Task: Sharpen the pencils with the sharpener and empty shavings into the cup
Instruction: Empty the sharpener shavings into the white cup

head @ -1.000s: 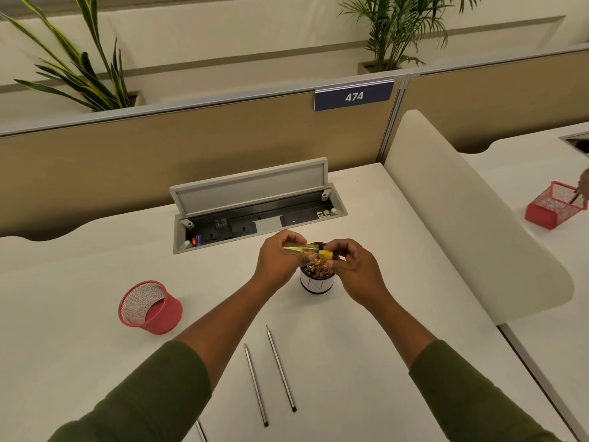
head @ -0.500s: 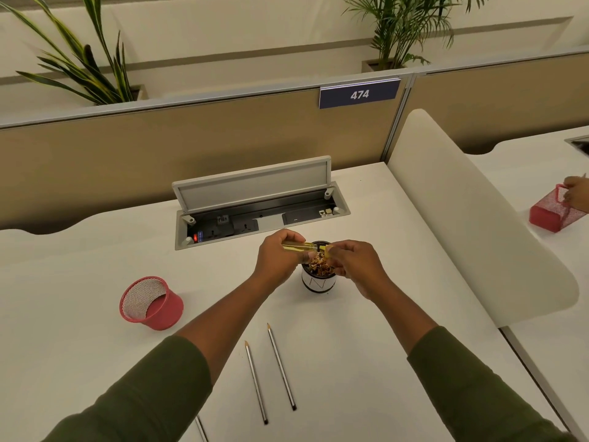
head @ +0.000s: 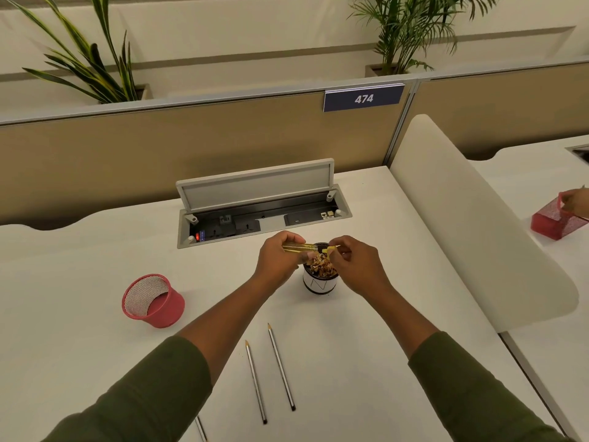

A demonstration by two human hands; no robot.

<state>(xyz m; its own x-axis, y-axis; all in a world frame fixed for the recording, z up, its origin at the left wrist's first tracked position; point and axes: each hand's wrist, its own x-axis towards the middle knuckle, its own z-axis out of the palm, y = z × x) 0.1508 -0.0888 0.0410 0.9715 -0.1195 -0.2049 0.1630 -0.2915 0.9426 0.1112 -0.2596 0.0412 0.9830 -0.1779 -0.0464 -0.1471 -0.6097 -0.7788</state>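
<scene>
A small white cup (head: 319,283) with a dark rim stands mid-desk, heaped with brown shavings (head: 323,267). Just above its rim my left hand (head: 276,261) grips the clear yellow body of the sharpener (head: 298,247), held level. My right hand (head: 355,263) pinches a small yellow piece (head: 331,249) at the sharpener's right end, over the cup. Two sharpened pencils (head: 281,366) (head: 255,381) lie side by side on the desk near me, tips pointing away. The end of a third pencil (head: 200,428) shows by my left sleeve.
A red mesh pencil holder (head: 153,300) lies tilted at the left. An open cable box (head: 261,212) with sockets sits behind the cup. A white divider (head: 471,224) bounds the desk on the right; beyond it another person's hand holds a red mesh box (head: 556,220).
My hands stay over the cup with the sharpener. My right fingers have shifted a little at its right end. The hand at the neighbouring desk has moved onto the red box.
</scene>
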